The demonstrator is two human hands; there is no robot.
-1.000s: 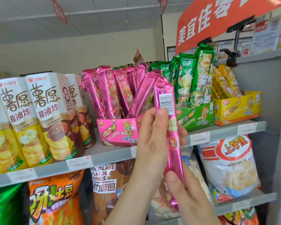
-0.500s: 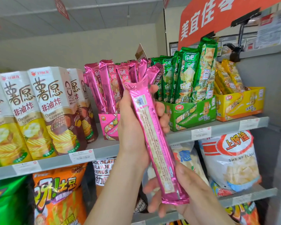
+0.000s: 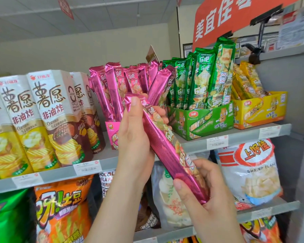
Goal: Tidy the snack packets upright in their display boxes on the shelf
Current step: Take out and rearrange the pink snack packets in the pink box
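Turned over since half a second ago: pink packet [image 3: 165, 146], printed front now to the camera instead of the seamed, labelled back. Gripped at the top by the left hand [image 3: 135, 137], thumb laid across the crimped end, fingers curled round behind. Clasped near the foot by the right hand [image 3: 209, 195], thumb pressed on the near side where earlier it lay clear, fingers wrapped round the far side. Held aslant in the air just in front of the shelf [image 3: 60, 174], top end to the left, foot down to the right, outside every box.

Directly behind, and largely hidden by the left hand and the held packet: pink display box [image 3: 112, 130], its pink packets [image 3: 112, 88] fanned out, the rightmost leaning toward the green packets [image 3: 204, 78]. Just beside it to the right, green display box [image 3: 200, 121], contents upright. Further right, yellow display box [image 3: 263, 111], yellow packets [image 3: 247, 81] tilted. To the left on the same shelf, tall chip cartons [image 3: 56, 120]. Below, a white shrimp-flake bag [image 3: 253, 169] and an orange bag [image 3: 60, 207]. Overhead, an orange sign [image 3: 226, 20].
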